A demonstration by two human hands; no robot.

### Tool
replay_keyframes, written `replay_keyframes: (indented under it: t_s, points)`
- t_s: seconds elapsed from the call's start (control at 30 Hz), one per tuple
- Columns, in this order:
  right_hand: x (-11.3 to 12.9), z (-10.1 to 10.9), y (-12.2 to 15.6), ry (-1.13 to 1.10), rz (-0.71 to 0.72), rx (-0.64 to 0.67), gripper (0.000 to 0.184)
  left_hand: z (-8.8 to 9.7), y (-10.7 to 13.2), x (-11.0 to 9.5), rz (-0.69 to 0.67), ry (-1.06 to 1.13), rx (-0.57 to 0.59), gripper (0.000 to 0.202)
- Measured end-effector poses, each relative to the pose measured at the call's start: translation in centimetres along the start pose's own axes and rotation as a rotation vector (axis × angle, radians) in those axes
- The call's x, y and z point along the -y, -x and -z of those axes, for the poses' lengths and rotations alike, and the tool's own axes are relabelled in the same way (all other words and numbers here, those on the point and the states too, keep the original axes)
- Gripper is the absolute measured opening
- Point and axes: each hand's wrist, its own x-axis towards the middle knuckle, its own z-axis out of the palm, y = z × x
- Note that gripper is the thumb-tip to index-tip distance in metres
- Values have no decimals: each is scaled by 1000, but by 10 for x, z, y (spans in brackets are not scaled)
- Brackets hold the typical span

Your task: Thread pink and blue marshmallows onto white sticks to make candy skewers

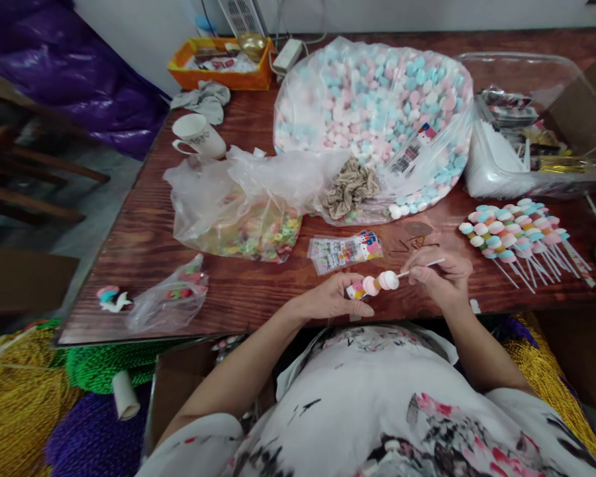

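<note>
Spanning the wooden table [144,232], from left: a white mug [198,136] and a bag of coloured sweets [243,212] lay behind. The left hand [330,301], fingers clamped, gripped the marshmallow skewer [380,283] near the table's front edge; the right hand [440,275] pinched its stick. Finished skewers [519,238] lay rightmost.

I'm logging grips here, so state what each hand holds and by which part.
The right hand pinches the bare stick end of a marshmallow skewer. The left hand grips its tip end, at the small candy piece.
</note>
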Motion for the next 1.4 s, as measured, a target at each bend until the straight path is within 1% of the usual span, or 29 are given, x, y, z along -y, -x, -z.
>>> replay_keyframes:
  t_s: [0.07, 0.13, 0.23, 0.33, 0.4, 0.43, 0.47, 0.53, 0.6, 0.67, 0.73, 0.8, 0.87, 0.9, 0.93, 1.0, 1.07, 1.13, 1.17, 1.2, 1.23, 1.27, 1.3, 1.33, 1.4]
  points:
    - [3, -1, 4, 57, -22, -17, 8, -1, -2, 2, -45, -8, -79, 37]
    - [3, -4, 6, 74, -93, -79, 10, -3, -3, 5, -85, -73, -135, 38]
    - [-7, -9, 9, 34, -236, -196, 15, -5, -4, 10, -133, -324, -209, 40]
    - [-19, -15, 11, -14, -319, -272, 20, -8, -5, 16, -189, -591, -306, 42]
    - [-23, -19, 13, -50, -339, -294, 22, -9, -5, 18, -211, -673, -365, 40]
    - [-24, -20, 15, -72, -337, -288, 21, -9, -5, 19, -210, -671, -385, 40]
    - [-23, -21, 17, -95, -325, -266, 19, -9, -5, 20, -199, -636, -399, 40]
    - [-18, -21, 21, -120, -269, -167, 14, -6, -5, 19, -146, -474, -385, 41]
    - [-11, -17, 22, -88, -186, -18, 9, -3, -4, 17, -58, -249, -305, 43]
    - [-5, -10, 21, -24, -100, 124, 5, 1, -1, 13, 31, -94, -200, 44]
    - [-1, -3, 17, 13, -36, 234, 4, 4, 2, 10, 104, -47, -100, 42]
    - [1, 3, 12, 12, -5, 324, 5, 4, 4, 9, 148, -51, -9, 41]
    - [2, 4, 7, 11, 13, 396, 7, 2, 4, 8, 152, -56, 60, 41]
    - [2, 2, 5, 19, 24, 414, 7, 0, 3, 7, 135, -58, 77, 41]
    - [2, 0, 4, 39, 32, 414, 8, -2, 2, 7, 109, -61, 79, 41]
    - [0, -6, 4, 96, 33, 358, 6, -4, 0, 6, 49, -67, 52, 41]
    - [-2, -11, 5, 129, -3, 275, 4, -4, -2, 6, 9, -75, -15, 41]
    - [-4, -12, 4, 139, -50, 196, 2, -2, -3, 6, 2, -79, -98, 40]
    - [-4, -11, 2, 142, -59, 159, 8, -1, -3, 6, 7, -78, -130, 39]
    - [-2, -8, -1, 156, -53, 132, 19, 0, -2, 6, 13, -76, -153, 38]
    - [1, -4, -5, 192, -25, 131, 31, 2, -2, 6, 19, -74, -160, 37]
    - [4, 0, -10, 254, 27, 163, 41, 3, -1, 5, 24, -72, -154, 37]
    - [9, 4, -16, 335, 104, 227, 45, 3, 0, 4, 28, -70, -141, 37]
    - [13, 9, -22, 431, 199, 310, 43, 4, 0, 3, 32, -67, -126, 37]
    - [20, 15, -33, 626, 402, 484, 30, 4, 1, 0, 44, -62, -90, 38]
